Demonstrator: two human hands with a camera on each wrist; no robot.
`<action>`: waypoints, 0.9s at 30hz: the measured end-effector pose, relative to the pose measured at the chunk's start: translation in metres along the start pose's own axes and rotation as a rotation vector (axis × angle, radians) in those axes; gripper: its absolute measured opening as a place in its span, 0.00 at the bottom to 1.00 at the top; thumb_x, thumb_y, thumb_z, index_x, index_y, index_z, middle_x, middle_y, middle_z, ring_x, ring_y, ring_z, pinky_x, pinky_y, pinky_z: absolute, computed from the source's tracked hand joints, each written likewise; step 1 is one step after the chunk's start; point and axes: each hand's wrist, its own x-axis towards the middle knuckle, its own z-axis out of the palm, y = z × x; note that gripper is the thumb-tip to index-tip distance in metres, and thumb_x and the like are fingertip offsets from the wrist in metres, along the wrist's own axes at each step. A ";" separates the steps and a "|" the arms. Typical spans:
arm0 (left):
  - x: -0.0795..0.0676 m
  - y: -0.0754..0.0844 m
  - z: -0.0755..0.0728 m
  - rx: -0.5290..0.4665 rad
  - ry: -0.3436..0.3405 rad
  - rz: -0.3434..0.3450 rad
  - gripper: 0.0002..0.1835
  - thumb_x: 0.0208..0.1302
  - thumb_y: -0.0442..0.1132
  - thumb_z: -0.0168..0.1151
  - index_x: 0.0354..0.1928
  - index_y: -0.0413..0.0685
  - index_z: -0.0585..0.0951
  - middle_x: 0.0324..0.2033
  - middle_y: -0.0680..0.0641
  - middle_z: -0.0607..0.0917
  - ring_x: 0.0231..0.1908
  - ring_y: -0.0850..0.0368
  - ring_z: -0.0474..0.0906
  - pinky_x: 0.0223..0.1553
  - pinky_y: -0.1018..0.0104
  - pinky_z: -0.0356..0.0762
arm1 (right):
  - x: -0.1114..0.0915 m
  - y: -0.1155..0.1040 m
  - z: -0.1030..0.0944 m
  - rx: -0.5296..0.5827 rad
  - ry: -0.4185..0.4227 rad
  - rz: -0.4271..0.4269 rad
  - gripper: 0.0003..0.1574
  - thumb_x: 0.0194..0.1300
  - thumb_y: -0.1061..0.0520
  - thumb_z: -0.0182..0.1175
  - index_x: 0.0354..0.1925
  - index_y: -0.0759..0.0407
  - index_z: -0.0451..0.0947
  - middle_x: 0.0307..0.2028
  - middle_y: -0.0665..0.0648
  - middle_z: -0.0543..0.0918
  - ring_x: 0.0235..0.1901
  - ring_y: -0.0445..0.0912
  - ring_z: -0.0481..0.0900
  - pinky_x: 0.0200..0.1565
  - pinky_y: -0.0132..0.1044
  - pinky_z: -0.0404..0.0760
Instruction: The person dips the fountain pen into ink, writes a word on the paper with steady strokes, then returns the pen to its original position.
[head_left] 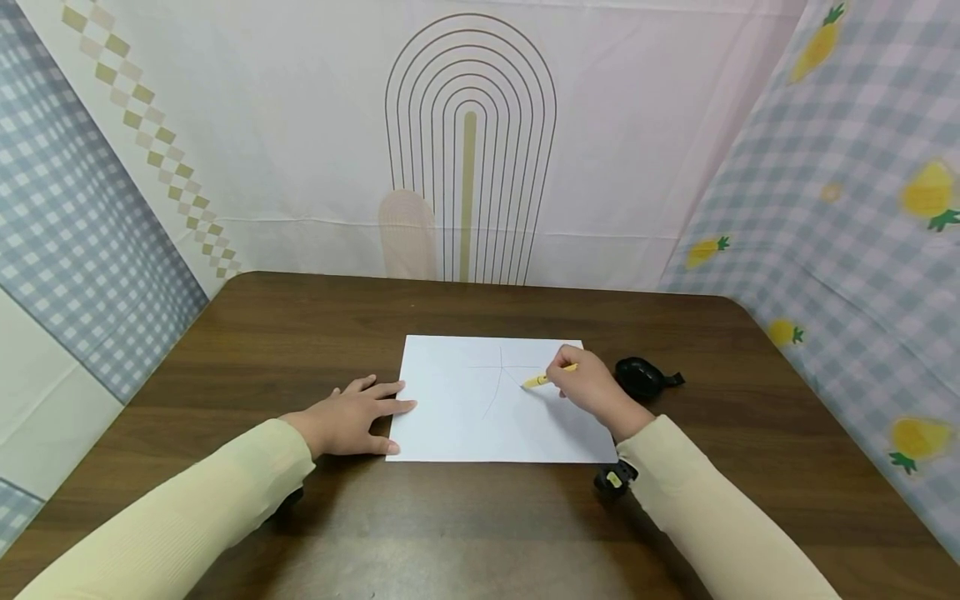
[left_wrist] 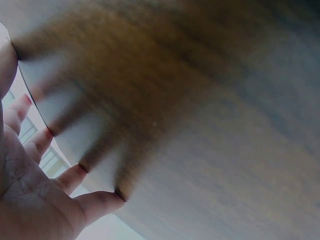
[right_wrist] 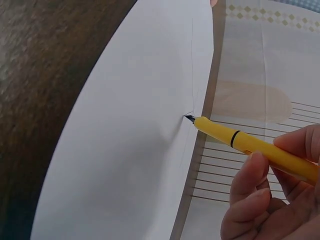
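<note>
A white sheet of paper (head_left: 442, 417) lies on the brown table, with several thin dark lines drawn on it. My right hand (head_left: 588, 382) pinches a yellow fountain pen (head_left: 538, 381) between thumb and fingers. In the right wrist view, the dark nib of the fountain pen (right_wrist: 235, 137) meets the paper (right_wrist: 125, 100) at the end of a short line. My left hand (head_left: 352, 418) lies with fingers spread, the fingertips on the paper's left edge and the table. The left wrist view shows the spread fingers (left_wrist: 70, 180) touching the surface.
A small black zipped-looking case (head_left: 641, 377) with a strap rests right of the paper, near my right wrist. The brown table (head_left: 315, 317) ends at a white patterned cloth (head_left: 300, 125) at the back. Checked cloths hang at both sides.
</note>
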 end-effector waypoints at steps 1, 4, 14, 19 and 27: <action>0.000 0.000 0.000 0.000 -0.001 0.000 0.36 0.61 0.57 0.64 0.70 0.60 0.68 0.73 0.47 0.58 0.71 0.30 0.46 0.58 0.23 0.48 | -0.001 0.001 0.000 -0.002 -0.001 -0.003 0.07 0.65 0.57 0.51 0.32 0.59 0.74 0.47 0.62 0.80 0.32 0.49 0.75 0.31 0.35 0.70; 0.000 0.000 0.000 0.001 -0.002 0.001 0.36 0.61 0.57 0.64 0.70 0.60 0.68 0.73 0.47 0.58 0.71 0.30 0.46 0.58 0.23 0.48 | -0.002 0.002 -0.001 0.000 -0.004 -0.007 0.07 0.64 0.58 0.51 0.32 0.59 0.74 0.46 0.62 0.80 0.31 0.48 0.74 0.30 0.35 0.69; 0.000 0.000 0.000 -0.003 0.000 0.000 0.36 0.61 0.57 0.64 0.70 0.60 0.68 0.73 0.47 0.58 0.71 0.30 0.46 0.58 0.23 0.48 | -0.009 0.005 -0.006 -0.013 -0.002 -0.003 0.07 0.64 0.58 0.51 0.31 0.59 0.73 0.45 0.62 0.80 0.31 0.48 0.74 0.29 0.35 0.68; 0.001 -0.001 0.000 0.002 -0.005 -0.003 0.36 0.61 0.58 0.64 0.70 0.61 0.68 0.73 0.48 0.57 0.71 0.31 0.46 0.59 0.23 0.48 | -0.011 0.007 -0.008 -0.025 0.000 0.004 0.07 0.64 0.58 0.51 0.32 0.59 0.73 0.45 0.62 0.80 0.31 0.48 0.74 0.29 0.35 0.68; 0.001 -0.001 0.000 0.010 -0.009 -0.010 0.36 0.61 0.58 0.64 0.70 0.60 0.67 0.73 0.48 0.57 0.71 0.31 0.46 0.59 0.23 0.49 | -0.015 0.009 -0.011 -0.037 -0.003 -0.010 0.07 0.64 0.58 0.51 0.32 0.59 0.73 0.45 0.63 0.80 0.31 0.49 0.75 0.28 0.35 0.68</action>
